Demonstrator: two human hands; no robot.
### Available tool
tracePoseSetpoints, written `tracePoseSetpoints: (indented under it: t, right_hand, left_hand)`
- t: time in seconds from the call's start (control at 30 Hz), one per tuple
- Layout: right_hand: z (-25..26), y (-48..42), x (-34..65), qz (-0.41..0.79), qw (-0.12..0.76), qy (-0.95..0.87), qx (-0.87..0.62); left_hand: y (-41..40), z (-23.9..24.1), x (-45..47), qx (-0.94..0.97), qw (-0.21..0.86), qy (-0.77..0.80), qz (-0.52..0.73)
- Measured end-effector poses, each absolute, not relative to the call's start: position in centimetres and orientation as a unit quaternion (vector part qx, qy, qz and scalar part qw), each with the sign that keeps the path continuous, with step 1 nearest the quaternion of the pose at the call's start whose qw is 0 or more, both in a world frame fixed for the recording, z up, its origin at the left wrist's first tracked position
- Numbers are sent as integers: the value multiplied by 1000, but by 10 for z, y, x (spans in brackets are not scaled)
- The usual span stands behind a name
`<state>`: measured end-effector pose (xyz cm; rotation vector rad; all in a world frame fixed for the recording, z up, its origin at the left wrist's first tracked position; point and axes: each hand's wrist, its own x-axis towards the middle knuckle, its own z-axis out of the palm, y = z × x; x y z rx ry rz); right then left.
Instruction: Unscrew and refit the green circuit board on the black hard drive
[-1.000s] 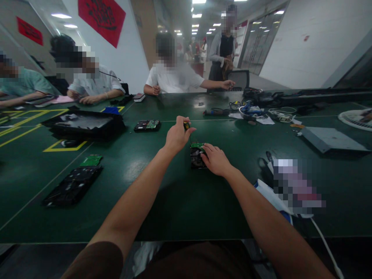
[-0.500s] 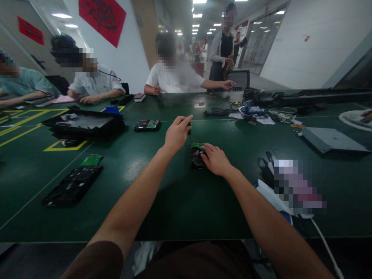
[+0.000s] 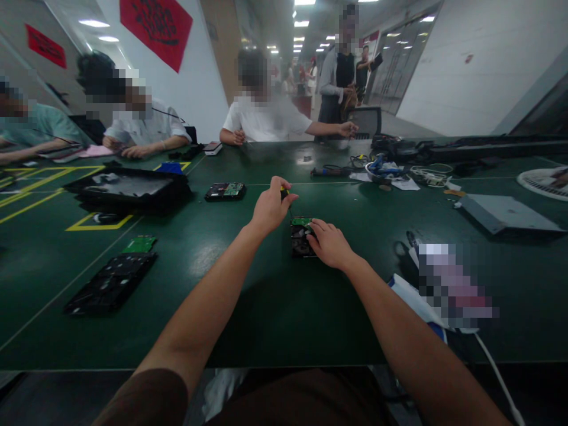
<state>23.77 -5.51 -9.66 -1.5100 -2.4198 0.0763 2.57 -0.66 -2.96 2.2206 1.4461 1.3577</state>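
Curls left fingers [image 3: 278,181] in since half a second ago, gripping a screwdriver [image 3: 284,193] above the far-left corner of the hard drive [image 3: 299,243], bodyward and rightward on the tabletop [image 3: 248,337], long axis part-hidden under touching right fingers [image 3: 325,225], their grip unclear.

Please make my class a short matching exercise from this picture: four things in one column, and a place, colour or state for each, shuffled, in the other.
Column one
1. Left hand
2. Right hand
3. Larger red poster
4. Flat metal box

Column two
A. Grey, lying toward the right of the green table
B. Touching a black device with a green circuit board
C. Up on a white wall
D. Gripping a screwdriver

Right pairs: 1-D, 2-B, 3-C, 4-A
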Motion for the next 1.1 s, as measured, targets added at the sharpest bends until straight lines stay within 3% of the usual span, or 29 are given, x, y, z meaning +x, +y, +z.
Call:
tracePoseSetpoints:
  t: [0.2,0.47,1.1]
  right_hand:
    - [-97,-54,238,31,140,-840,-524]
    - [-101,-53,239,21,143,-841,-522]
    - [-100,-53,239,21,147,-841,-519]
  left_hand:
    - [-7,-29,27,745,85,495,439]
    - [-7,-26,24,768,-38,507,390]
    - [-8,-26,25,752,34,522,401]
